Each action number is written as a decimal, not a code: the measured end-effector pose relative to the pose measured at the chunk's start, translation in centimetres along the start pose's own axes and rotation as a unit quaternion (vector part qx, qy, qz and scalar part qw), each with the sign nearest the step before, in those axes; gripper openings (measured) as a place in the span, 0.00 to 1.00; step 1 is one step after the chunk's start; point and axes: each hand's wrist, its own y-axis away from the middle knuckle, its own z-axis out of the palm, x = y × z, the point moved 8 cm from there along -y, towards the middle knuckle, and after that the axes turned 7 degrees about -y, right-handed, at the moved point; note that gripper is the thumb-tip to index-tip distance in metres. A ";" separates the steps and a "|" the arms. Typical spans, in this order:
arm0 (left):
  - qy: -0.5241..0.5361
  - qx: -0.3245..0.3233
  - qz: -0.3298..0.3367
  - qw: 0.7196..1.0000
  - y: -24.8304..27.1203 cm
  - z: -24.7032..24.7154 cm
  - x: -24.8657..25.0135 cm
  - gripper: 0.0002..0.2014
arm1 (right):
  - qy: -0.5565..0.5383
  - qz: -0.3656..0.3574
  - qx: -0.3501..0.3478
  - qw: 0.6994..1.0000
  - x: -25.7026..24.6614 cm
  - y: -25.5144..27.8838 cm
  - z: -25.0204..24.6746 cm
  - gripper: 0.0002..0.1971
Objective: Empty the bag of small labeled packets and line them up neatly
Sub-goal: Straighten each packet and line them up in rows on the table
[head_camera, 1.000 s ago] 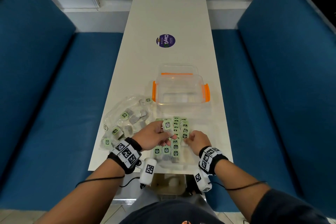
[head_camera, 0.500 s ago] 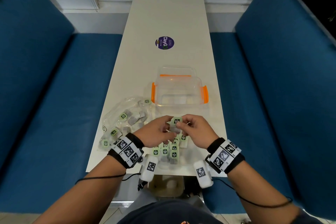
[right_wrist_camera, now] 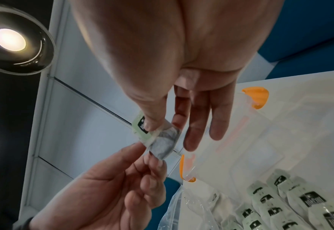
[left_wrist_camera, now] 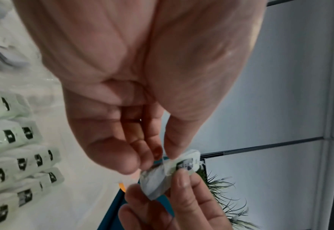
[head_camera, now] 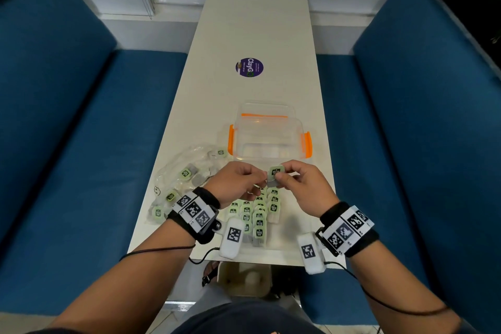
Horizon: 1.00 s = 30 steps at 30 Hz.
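One small packet (head_camera: 274, 176), green label over a grey pouch, is held in the air between both hands, above the far end of the lined-up packets (head_camera: 259, 215). My left hand (head_camera: 263, 177) pinches its lower grey corner (right_wrist_camera: 163, 147). My right hand (head_camera: 281, 175) pinches its labelled end between thumb and forefinger (right_wrist_camera: 142, 124). In the left wrist view the packet (left_wrist_camera: 174, 169) sits at my left thumb tip, with several rows of packets (left_wrist_camera: 14, 155) on the table to the left. The clear plastic bag (head_camera: 184, 171) lies left of the hands, with several packets inside.
A clear plastic container (head_camera: 268, 141) with orange latches stands just beyond the hands. A purple round sticker (head_camera: 249, 67) lies farther up the narrow white table (head_camera: 257, 22). Blue bench seats flank both sides. The packet rows reach close to the table's near edge.
My right hand left the packet rows and rose to meet the left. The packet held by the left hand alone is now pinched by both, a little higher and farther right.
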 end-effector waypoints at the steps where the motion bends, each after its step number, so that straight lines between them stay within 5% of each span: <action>1: 0.003 -0.003 -0.003 1.000 0.0 0.1 0.0 0.06 | -0.004 -0.003 0.005 1.000 0.0 0.0 0.0 0.03; 16: 0.048 -0.019 -0.024 0.998 0.2 0.7 0.7 0.06 | -0.077 0.027 0.038 0.996 1.1 0.4 0.2 0.12; 22: 0.053 -0.007 -0.033 0.998 0.3 0.8 0.7 0.07 | -0.226 0.077 0.097 0.966 2.1 0.2 0.2 0.13; 30: 0.054 0.007 -0.035 0.998 0.4 0.8 1.2 0.07 | -0.360 0.135 0.079 0.920 2.9 0.1 1.5 0.12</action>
